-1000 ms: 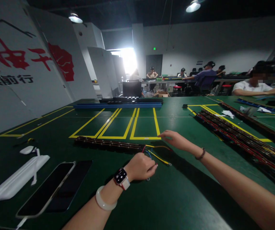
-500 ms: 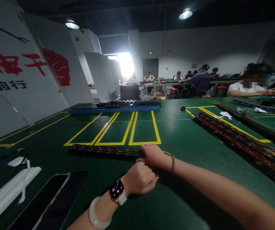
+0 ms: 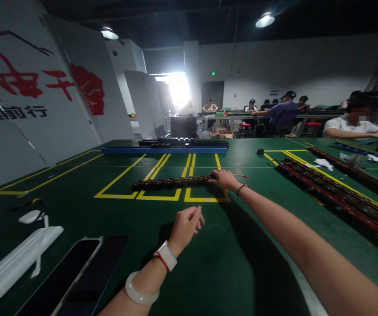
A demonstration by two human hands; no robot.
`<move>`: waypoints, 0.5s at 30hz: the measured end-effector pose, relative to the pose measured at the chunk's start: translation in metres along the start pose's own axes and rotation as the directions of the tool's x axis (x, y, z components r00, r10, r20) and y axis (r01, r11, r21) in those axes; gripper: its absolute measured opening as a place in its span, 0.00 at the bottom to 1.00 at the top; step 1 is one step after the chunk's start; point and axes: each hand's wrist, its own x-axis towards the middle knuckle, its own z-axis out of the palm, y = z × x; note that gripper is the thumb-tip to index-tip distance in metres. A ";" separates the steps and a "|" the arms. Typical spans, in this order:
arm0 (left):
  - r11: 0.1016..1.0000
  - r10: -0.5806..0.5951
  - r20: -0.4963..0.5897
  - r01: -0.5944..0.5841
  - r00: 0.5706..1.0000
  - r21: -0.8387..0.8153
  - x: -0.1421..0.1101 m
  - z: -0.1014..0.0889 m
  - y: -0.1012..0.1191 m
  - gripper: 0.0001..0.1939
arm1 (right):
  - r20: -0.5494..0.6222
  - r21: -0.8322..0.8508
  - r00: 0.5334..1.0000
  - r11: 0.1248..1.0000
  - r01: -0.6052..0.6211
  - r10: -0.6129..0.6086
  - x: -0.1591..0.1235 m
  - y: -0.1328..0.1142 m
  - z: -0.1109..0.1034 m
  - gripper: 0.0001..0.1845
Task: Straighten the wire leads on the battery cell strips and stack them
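Note:
My right hand [image 3: 224, 180] is closed around the right end of a long dark strip [image 3: 172, 182] with small bright dots along it. The strip lies across yellow-taped rectangles [image 3: 157, 198] on the green table, its far end blurred. A short yellow wire with a red tip [image 3: 242, 176] sticks out past the hand. Nearer to me, my left hand [image 3: 187, 224] hovers over bare tabletop, apart from the strip. Its thumb and forefinger meet in a pinch, the other fingers curled; whatever may be between the fingertips is too small to make out.
Several dark strips with red and yellow wires [image 3: 336, 197] lie at right. Blue and black bars [image 3: 165, 150] stand along the far edge. At left are two dark phone-like slabs [image 3: 98, 263] and a long white piece [image 3: 20, 263]. A co-worker [image 3: 350, 125] sits at far right.
The strip has moved away from me, onto the taped rectangles, with my right hand on its end. My left hand has come apart from the right and turned upward.

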 end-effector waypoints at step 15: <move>0.916 -0.145 -0.045 0.117 0.988 -0.384 0.005 -0.009 -0.006 0.22 | -0.169 -0.046 0.965 0.976 -0.214 0.203 0.028 0.070 0.027 0.30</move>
